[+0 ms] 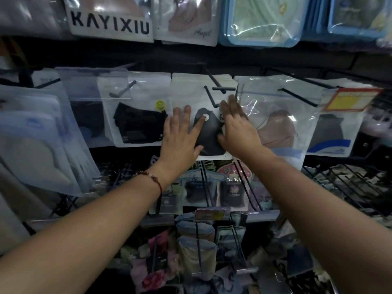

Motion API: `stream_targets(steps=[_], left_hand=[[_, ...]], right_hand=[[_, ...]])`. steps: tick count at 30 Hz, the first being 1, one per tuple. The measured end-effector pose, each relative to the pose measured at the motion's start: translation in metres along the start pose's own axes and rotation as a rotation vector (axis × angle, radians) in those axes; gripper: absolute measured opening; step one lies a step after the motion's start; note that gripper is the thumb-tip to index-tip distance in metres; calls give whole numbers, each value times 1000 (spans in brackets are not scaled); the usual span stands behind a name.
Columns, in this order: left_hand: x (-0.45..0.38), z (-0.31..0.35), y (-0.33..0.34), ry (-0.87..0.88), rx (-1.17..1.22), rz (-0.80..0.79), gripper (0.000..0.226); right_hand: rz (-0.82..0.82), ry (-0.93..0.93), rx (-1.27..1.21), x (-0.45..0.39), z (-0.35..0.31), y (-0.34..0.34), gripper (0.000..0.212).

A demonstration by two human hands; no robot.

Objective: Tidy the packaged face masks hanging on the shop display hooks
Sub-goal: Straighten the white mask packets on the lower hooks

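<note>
Both hands, left (181, 135) & right (237, 128), fingers spread flat, flank the white-edged clear pack w/ black mask (209, 132), hanging upright between them; both equally near.

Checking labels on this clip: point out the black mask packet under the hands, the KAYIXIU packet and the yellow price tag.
black mask packet (209, 134), head view, on the black mask between the hands.
KAYIXIU packet (110, 25), head view, on its printed lettering.
yellow price tag (352, 99), head view, on its yellow face.

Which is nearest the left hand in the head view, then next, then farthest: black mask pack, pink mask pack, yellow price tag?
1. Black mask pack: under the left hand, whose fingers lie flat on it.
2. Pink mask pack: to the right, beyond the right hand.
3. Yellow price tag: far right, higher up.
</note>
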State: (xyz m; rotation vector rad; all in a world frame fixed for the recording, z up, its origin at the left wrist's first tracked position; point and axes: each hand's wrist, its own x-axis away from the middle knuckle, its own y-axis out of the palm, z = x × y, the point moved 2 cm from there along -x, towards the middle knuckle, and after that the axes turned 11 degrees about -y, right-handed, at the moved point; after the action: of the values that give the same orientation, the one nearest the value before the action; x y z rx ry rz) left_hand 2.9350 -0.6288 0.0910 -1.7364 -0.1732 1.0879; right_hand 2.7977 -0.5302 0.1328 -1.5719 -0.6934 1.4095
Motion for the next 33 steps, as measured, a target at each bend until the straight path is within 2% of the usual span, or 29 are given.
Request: stream_targets(steps=[7,11,17,24,30,33], left_hand=[[23,-10,15,21,23,-26,87],[24,-12,21,22,19,-52,87],[18,-9,16,15,50,-91,85],[41,-11,6,15,130,-113,81],[76,-24,-9,-68,301,-113,72],[93,-32,-12,-106,300,-162,71]], right_hand=[[53,-76,166,26,-12,10,79],[-28,-89,259,30,-13,20,86],[-102,-61,173,19,-16,13,85],[-153,-6,94,44,-33,15,92],[-174,11,-38,66,-58,11,91],[-183,-13,-73,74,-71,9,90]])
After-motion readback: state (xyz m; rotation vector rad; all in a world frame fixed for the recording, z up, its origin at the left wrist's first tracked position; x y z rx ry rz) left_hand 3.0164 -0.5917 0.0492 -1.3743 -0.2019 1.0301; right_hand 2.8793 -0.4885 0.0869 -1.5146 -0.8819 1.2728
